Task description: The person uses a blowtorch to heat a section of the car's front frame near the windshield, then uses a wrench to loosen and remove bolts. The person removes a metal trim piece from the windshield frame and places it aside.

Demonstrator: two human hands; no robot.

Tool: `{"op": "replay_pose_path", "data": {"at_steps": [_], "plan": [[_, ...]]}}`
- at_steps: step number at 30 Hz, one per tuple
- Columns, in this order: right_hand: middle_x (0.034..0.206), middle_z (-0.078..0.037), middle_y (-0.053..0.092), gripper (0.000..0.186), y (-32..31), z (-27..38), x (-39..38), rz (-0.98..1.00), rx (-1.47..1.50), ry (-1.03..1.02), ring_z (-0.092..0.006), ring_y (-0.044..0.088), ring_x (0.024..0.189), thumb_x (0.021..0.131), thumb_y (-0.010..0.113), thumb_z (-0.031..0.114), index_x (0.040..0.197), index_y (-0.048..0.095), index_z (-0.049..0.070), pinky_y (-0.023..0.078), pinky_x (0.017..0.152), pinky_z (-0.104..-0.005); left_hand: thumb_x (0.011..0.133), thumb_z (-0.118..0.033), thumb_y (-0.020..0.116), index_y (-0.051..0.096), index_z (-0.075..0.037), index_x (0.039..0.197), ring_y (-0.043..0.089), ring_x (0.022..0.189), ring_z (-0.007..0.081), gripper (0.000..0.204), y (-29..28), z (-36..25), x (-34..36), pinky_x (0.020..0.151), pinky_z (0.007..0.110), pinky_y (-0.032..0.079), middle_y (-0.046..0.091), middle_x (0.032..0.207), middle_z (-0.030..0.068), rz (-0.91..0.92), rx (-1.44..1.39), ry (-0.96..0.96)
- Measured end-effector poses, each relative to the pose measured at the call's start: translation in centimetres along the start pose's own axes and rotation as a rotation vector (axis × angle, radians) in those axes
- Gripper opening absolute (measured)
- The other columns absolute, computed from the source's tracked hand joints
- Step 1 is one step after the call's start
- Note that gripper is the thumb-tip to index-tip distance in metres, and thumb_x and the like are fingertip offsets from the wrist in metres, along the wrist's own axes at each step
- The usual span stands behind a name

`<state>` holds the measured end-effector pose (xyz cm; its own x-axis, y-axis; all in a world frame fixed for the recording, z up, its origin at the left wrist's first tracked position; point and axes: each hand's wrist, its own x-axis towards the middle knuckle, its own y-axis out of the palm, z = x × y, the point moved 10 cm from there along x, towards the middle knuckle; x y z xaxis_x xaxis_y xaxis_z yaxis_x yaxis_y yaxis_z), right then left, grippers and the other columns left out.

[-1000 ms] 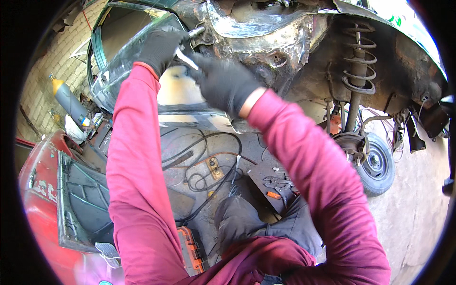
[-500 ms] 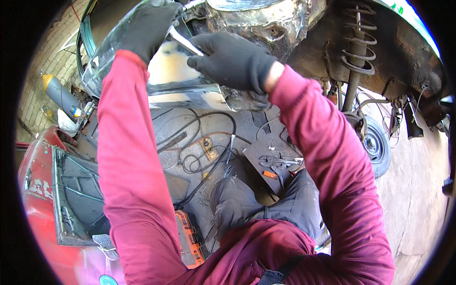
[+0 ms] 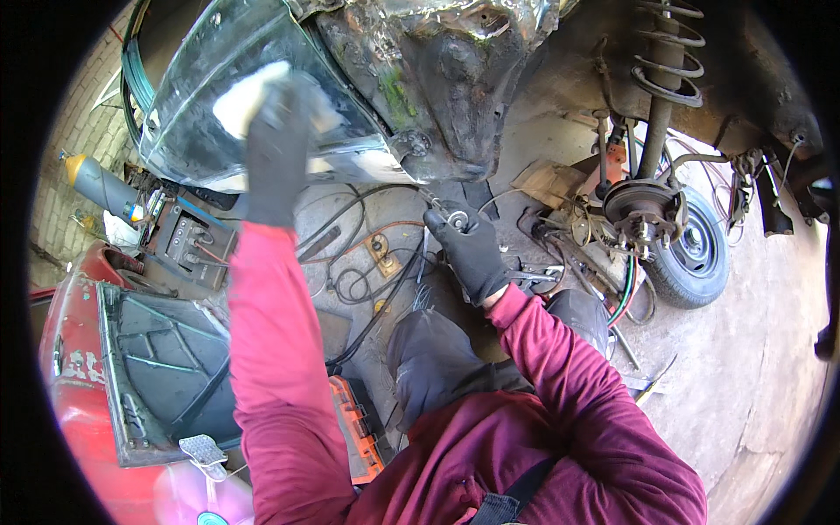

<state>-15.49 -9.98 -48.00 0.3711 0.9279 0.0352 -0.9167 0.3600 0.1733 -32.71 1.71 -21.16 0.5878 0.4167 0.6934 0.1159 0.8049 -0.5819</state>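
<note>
My right hand (image 3: 472,258), in a dark glove, is closed around a metal tool with a round head (image 3: 458,220), like a ratchet. Most of that tool is hidden in my fist, over the floor below the car body. My left hand (image 3: 278,153), also gloved, is smeared by motion in front of the dark car panel (image 3: 201,114), which has pale filler patches. Its fingers cannot be made out, nor whether they touch the panel. To the right of the panel, a rusty, grimy metal section (image 3: 446,79) of the body is exposed.
A coil spring and strut (image 3: 661,87) with a bare hub (image 3: 646,210) stand at the right. A loose wheel (image 3: 696,249) lies behind. Cables (image 3: 350,236) loop over the floor. Left are a gas cylinder (image 3: 103,185), a welder-like box (image 3: 188,241) and a removed panel (image 3: 166,367).
My hands have parted. The right has come down toward my knees with the metal tool, and the left has dropped lower in front of the panel. The view has shifted slightly.
</note>
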Motion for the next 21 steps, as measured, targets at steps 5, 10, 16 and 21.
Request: {"op": "replay_pose_path", "data": {"at_steps": [5, 10, 16, 21], "plan": [[0.089, 0.002, 0.066, 0.052, 0.3, -1.7, 1.1, -0.126, -0.014, -0.104, -0.0043, 0.056, 0.075, 0.099, 0.076, 0.02, 0.145, 0.06, 0.0, 0.048, 0.064, -0.0241, 0.109, -0.03, 0.053, 0.042, -0.005, 0.159, 0.064, 0.128, 0.0365, 0.057, 2.4, 8.4, 8.8, 0.107, 0.042, 0.052, 0.043, 0.162, 0.0231, -0.239, 0.064, -0.105], [0.102, -0.005, 0.072, 0.061, 2.2, -0.2, 1.7, -0.142, -0.112, -0.235, -0.0064, 0.062, 0.083, 0.097, 0.075, 0.014, 0.152, 0.052, 0.0, 0.054, 0.073, -0.0254, 0.112, -0.027, 0.048, 0.042, -0.002, 0.159, 0.043, 0.149, 0.0395, 0.053, 3.5, 8.6, 8.8, 0.123, 0.044, 0.035, 0.04, 0.163, 0.0248, -0.814, -0.437, -0.253], [0.105, -0.006, 0.073, 0.065, 4.0, 0.9, 3.7, -0.156, -0.13, -0.287, -0.007, 0.063, 0.083, 0.098, 0.073, 0.014, 0.155, 0.047, -0.002, 0.054, 0.074, -0.025, 0.115, -0.024, 0.045, 0.034, 0.001, 0.163, 0.034, 0.156, 0.0372, 0.055, 4.2, 8.8, 8.6, 0.128, 0.043, 0.027, 0.034, 0.17, 0.022, -0.747, -0.426, -0.205], [0.1, -0.007, 0.071, 0.055, 6.0, -2.1, 4.2, -0.141, 0.149, -0.073, -0.0117, 0.067, 0.082, 0.099, 0.072, 0.015, 0.147, 0.054, -0.004, 0.057, 0.076, -0.0282, 0.114, -0.025, 0.047, 0.036, 0.0, 0.162, 0.035, 0.155, 0.0386, 0.055, 4.7, 8.7, 8.4, 0.127, 0.044, 0.028, 0.036, 0.169, 0.0225, -0.759, -0.396, -0.23]]}}
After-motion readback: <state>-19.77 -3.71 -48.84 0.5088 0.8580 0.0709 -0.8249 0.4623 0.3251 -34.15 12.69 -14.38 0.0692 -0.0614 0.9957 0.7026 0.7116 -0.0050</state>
